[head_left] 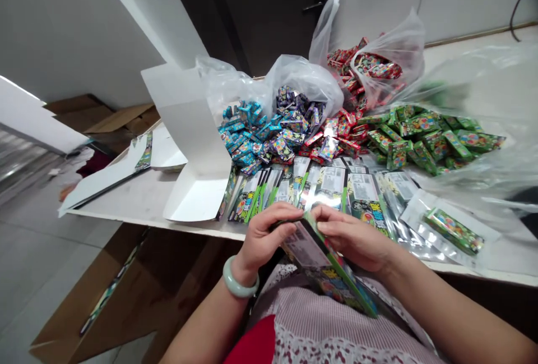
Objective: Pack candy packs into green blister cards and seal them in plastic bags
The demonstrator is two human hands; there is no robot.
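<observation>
Card [313, 252] with green edging, thin and glossy: light, likely springy rather than rigid, probably slick on its coated face, so safest by the long edges, away from the printed middle. Position: tilted between both hands, just off the table edge [147, 204], above the lap. Left hand [267, 238], with a pale jade bangle [239, 278] at the wrist, on one long edge; right hand [353, 238] at the opposite side. Left fingers [281, 221] pressed together and curled over the card's upper edge; right fingers [332, 224] likewise close together, pinching near the top corner; thumbs hidden, so their grip impossible to tell. Nearby, a row of similar cards [328, 190] overlapping on the tabletop, and a green packet [454, 231] in a clear sleeve [414, 212]. Beyond, loose heaps of blue packets [241, 139], purple packets [290, 123] and green packets [424, 139], spilling from thin clear plastic bags [305, 81]; another bag [390, 44] holding red and multicoloured packets. Off to the left, a white cardboard box [189, 128], opened out.
</observation>
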